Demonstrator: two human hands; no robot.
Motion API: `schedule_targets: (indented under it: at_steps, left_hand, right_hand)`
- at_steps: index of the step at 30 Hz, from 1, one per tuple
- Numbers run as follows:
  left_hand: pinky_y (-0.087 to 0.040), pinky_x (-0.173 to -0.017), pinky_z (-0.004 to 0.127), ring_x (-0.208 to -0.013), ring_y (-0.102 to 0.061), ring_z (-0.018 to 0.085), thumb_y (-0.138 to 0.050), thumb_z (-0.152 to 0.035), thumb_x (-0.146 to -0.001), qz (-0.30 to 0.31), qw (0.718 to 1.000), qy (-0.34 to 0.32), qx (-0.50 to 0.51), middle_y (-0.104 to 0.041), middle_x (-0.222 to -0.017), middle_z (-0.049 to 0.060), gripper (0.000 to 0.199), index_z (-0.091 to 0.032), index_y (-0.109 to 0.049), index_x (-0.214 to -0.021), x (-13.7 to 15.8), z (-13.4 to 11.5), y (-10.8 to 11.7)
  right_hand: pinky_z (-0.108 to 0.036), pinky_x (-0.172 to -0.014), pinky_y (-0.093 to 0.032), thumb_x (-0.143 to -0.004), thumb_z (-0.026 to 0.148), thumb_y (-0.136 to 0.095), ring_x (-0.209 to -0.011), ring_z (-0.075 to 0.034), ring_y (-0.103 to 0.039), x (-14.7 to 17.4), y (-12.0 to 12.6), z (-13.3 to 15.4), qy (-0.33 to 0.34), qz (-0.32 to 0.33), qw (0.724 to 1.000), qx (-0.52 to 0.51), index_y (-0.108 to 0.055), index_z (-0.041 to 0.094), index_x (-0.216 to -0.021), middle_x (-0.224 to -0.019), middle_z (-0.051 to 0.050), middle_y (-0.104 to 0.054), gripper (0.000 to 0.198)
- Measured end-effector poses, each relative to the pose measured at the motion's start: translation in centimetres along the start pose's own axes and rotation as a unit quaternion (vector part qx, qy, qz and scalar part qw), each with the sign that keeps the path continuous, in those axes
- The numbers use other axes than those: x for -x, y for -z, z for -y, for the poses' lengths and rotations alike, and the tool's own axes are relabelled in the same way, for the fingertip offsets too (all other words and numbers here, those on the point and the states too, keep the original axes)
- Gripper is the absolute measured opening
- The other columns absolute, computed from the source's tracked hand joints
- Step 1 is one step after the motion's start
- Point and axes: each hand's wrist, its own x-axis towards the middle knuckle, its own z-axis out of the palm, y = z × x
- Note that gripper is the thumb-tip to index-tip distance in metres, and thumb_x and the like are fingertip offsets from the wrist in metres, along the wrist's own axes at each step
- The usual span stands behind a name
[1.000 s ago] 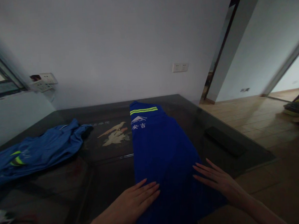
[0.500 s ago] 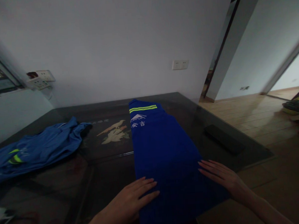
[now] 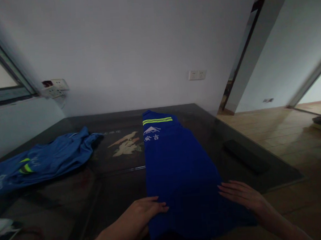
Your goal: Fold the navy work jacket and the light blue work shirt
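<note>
A blue work shirt point(image 3: 176, 162), folded into a long strip, lies on the dark glossy table point(image 3: 121, 189). It has a yellow-green stripe near its far end, with a white logo and characters below. My left hand point(image 3: 140, 215) is at the near left edge of the shirt, its thumb and fingers pinched on the cloth. My right hand point(image 3: 244, 198) rests at the near right edge, fingers stretched out and lying on the cloth. The shirt's near end reaches the table's front side, and its hem there is dark and partly curved up.
Another blue garment point(image 3: 62, 155) lies crumpled at the left of the table. A black oblong object point(image 3: 245, 156) is to the right of the shirt. A white item point(image 3: 4, 227) is at the near left corner. The wall point(image 3: 134, 52) borders the table's far side.
My left hand has gone from lying flat on the shirt to pinching its left edge. The shirt's near hem has lifted a little. The camera view has shifted slightly.
</note>
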Motion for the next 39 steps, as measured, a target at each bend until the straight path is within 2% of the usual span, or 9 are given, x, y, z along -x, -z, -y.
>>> schedule_targets:
  at_steps: [4,9,13,16,20,23,27,32,39]
  left_hand:
    - [-0.046,-0.101,0.034,-0.123,-0.052,0.019,-0.046,-0.014,-0.088,-0.028,0.997,0.054,0.048,-0.058,-0.132,0.001,0.045,-0.032,-0.049,-0.129,1.3,-0.3,0.8]
    - [-0.050,-0.094,0.029,-0.106,-0.061,0.019,-0.043,-0.037,-0.093,-0.132,0.968,0.142,0.159,-0.064,-0.123,0.001,0.039,-0.029,-0.051,-0.131,2.3,-0.9,2.6]
    - [-0.045,-0.101,0.036,-0.116,-0.056,0.027,-0.049,-0.052,-0.088,-0.267,0.898,0.200,0.286,-0.064,-0.122,0.004,0.051,-0.022,-0.055,-0.129,0.8,-0.8,4.8]
    - [-0.045,-0.100,0.039,-0.116,-0.056,0.030,-0.055,-0.055,-0.084,-0.295,0.841,0.214,0.400,-0.065,-0.120,0.007,0.058,-0.018,-0.055,-0.128,-1.5,0.0,6.3]
    - [-0.049,-0.096,0.040,-0.109,-0.062,0.028,-0.057,-0.052,-0.084,-0.279,0.759,0.267,0.524,-0.068,-0.115,0.011,0.055,-0.015,-0.057,-0.124,-4.3,1.6,6.5]
    - [-0.050,-0.095,0.040,-0.107,-0.064,0.026,-0.060,-0.049,-0.083,-0.240,0.723,0.305,0.572,-0.066,-0.119,0.013,0.053,-0.015,-0.056,-0.123,-5.0,2.7,5.5]
    - [-0.049,-0.097,0.042,-0.108,-0.063,0.027,-0.072,-0.041,-0.074,-0.211,0.734,0.294,0.575,-0.064,-0.122,0.015,0.058,-0.013,-0.055,-0.123,-4.6,3.7,3.7]
    - [-0.049,-0.096,0.042,-0.105,-0.064,0.028,-0.072,-0.043,-0.074,-0.220,0.765,0.284,0.535,-0.067,-0.117,0.014,0.054,-0.012,-0.060,-0.116,-4.1,4.1,3.1]
    - [-0.051,-0.090,0.039,-0.097,-0.066,0.026,-0.067,-0.044,-0.077,-0.237,0.806,0.266,0.473,-0.071,-0.107,0.009,0.047,-0.014,-0.062,-0.114,-3.2,2.4,4.4]
  right_hand:
    - [-0.039,-0.093,-0.053,-0.091,0.032,-0.044,-0.112,-0.023,-0.061,0.3,0.7,1.2,-0.059,-0.034,0.997,-0.043,-0.060,0.037,-0.124,-0.116,-0.002,-0.068,0.037]
    - [-0.038,-0.080,-0.058,-0.088,0.045,-0.047,-0.097,-0.028,-0.068,-0.3,3.2,2.8,-0.143,-0.082,0.970,-0.177,-0.073,0.033,-0.105,-0.100,-0.007,-0.073,0.033]
    - [-0.035,-0.061,-0.059,-0.071,0.058,-0.063,-0.069,-0.028,-0.069,-3.2,5.9,3.3,-0.290,-0.130,0.923,-0.218,-0.076,0.028,-0.075,-0.076,-0.007,-0.073,0.033]
    - [-0.035,-0.055,-0.056,-0.066,0.061,-0.066,-0.058,-0.024,-0.064,-6.5,6.6,2.8,-0.368,-0.151,0.884,-0.247,-0.072,0.024,-0.061,-0.062,-0.004,-0.069,0.038]
    - [-0.035,-0.070,-0.056,-0.072,0.058,-0.065,-0.073,-0.024,-0.067,-10.2,4.8,1.4,-0.389,-0.141,0.824,-0.388,-0.074,0.017,-0.078,-0.079,-0.006,-0.073,0.042]
    - [-0.039,-0.083,-0.054,-0.074,0.055,-0.066,-0.085,-0.025,-0.068,-11.6,2.7,0.4,-0.396,-0.134,0.778,-0.468,-0.073,0.017,-0.092,-0.092,-0.008,-0.074,0.043]
    - [-0.042,-0.092,-0.051,-0.076,0.054,-0.065,-0.096,-0.026,-0.067,-12.0,1.1,0.1,-0.390,-0.098,0.768,-0.499,-0.070,0.021,-0.102,-0.105,-0.008,-0.072,0.042]
    - [-0.041,-0.091,-0.052,-0.073,0.046,-0.071,-0.098,-0.025,-0.067,-12.2,1.4,0.8,-0.362,-0.075,0.754,-0.543,-0.062,0.021,-0.117,-0.109,-0.007,-0.070,0.052]
    - [-0.039,-0.082,-0.054,-0.072,0.045,-0.072,-0.084,-0.024,-0.069,-11.5,3.0,1.8,-0.384,-0.118,0.744,-0.534,-0.067,0.019,-0.101,-0.096,-0.007,-0.073,0.040]
